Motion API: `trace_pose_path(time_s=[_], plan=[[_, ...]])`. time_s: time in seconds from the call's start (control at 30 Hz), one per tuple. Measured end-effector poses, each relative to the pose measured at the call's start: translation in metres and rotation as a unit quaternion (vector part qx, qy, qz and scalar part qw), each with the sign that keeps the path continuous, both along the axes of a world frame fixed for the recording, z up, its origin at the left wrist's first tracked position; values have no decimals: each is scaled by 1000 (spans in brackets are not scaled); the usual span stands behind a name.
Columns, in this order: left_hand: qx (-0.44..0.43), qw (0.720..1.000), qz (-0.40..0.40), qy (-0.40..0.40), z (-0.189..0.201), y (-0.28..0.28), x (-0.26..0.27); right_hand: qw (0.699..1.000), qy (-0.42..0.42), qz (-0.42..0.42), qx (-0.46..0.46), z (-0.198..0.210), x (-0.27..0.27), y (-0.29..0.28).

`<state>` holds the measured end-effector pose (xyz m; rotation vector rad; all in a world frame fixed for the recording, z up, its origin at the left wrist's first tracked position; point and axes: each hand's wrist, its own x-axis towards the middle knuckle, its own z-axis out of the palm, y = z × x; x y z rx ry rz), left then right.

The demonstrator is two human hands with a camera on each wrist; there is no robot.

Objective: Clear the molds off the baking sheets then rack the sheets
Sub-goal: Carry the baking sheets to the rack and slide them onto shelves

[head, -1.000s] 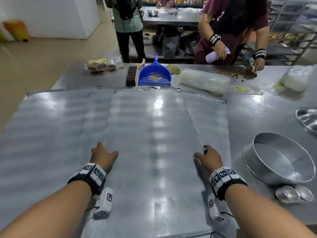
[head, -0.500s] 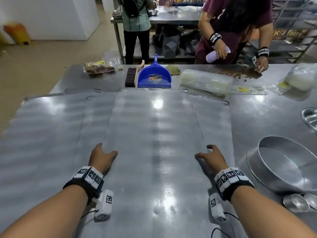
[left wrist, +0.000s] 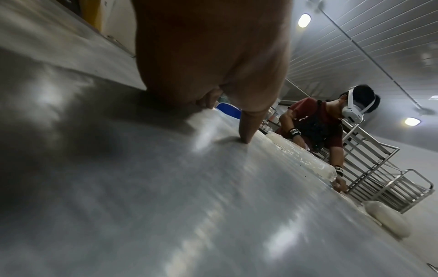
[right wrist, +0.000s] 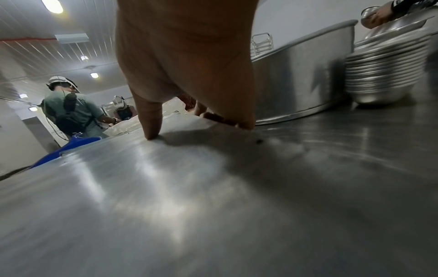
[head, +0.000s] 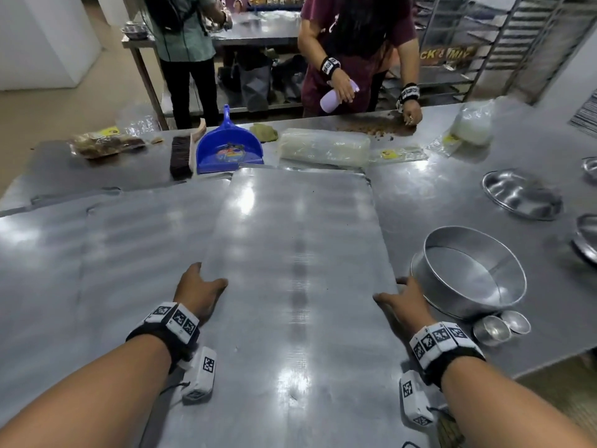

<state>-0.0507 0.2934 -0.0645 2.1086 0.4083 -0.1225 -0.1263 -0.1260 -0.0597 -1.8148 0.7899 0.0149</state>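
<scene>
A flat steel baking sheet (head: 297, 253) lies lengthwise in front of me on top of other sheets (head: 97, 253) that spread to the left. My left hand (head: 200, 286) grips its left edge and my right hand (head: 400, 300) grips its right edge. Each thumb presses on top and the fingers curl over the edge. The left wrist view shows my left hand (left wrist: 225, 116) on the sheet (left wrist: 213, 187). In the right wrist view my right hand (right wrist: 189, 121) holds the sheet (right wrist: 142, 187). A round cake mold (head: 468, 273) stands just right of my right hand, beside two small cup molds (head: 500, 328).
Steel bowls (head: 520, 192) sit at the right of the table (head: 452, 195). Beyond the sheet lie a blue dustpan (head: 229, 147), a brush (head: 181, 153) and a clear bag (head: 323, 147). A person in maroon (head: 355, 43) works at the far edge. A tray rack (head: 517, 33) stands back right.
The sheet between my hands has shifted right, toward the round mold. It now covers the strip of sheet that showed on its right. My hands keep the same hold.
</scene>
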Motion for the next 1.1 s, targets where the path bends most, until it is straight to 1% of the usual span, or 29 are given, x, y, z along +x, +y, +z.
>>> trace_pose_path(time_s=[0.1, 0.2, 0.3, 0.43, 0.47, 0.53, 0.6, 0.67, 0.73, 0.8, 0.83, 0.97, 1.1], plan=[[-15, 1000, -7, 5, 2, -4, 3, 1000, -3, -3, 10, -11, -6, 0], [-32, 999, -2, 10, 1, -2, 6, 1000, -7, -8, 20, -9, -8, 5], [-51, 998, -10, 18, 3, -4, 8, 999, -28, -13, 37, -9, -10, 6], [-60, 998, -11, -6, 10, -9, 10, 997, -53, -21, 56, -20, -13, 3], [-65, 998, -8, -11, 11, -10, 11, 995, -61, -25, 69, -19, -14, 4], [-62, 998, -14, -9, 10, -12, 14, 996, -62, -30, 65, -16, -15, 3], [-40, 999, -27, 5, 8, -13, 17, 996, -63, -32, 47, -14, -13, 3], [4, 999, -38, 26, 2, -13, 20, 998, -48, -20, 27, -19, -9, 0], [72, 995, -45, 61, -6, -8, 25, 999, -38, -14, 16, -24, -5, -3], [143, 983, -56, 98, -9, -3, 26, 999, -34, -8, 5, -26, -4, -5], [154, 980, -61, 111, -9, -2, 27, 1000, -31, -6, -3, -28, -5, -7], [162, 974, -98, 121, -6, 8, 26, 999, -25, 15, -39, -27, -10, -8], [154, 978, -104, 92, -6, 18, 11, 996, -16, 66, -64, -29, -24, -10]])
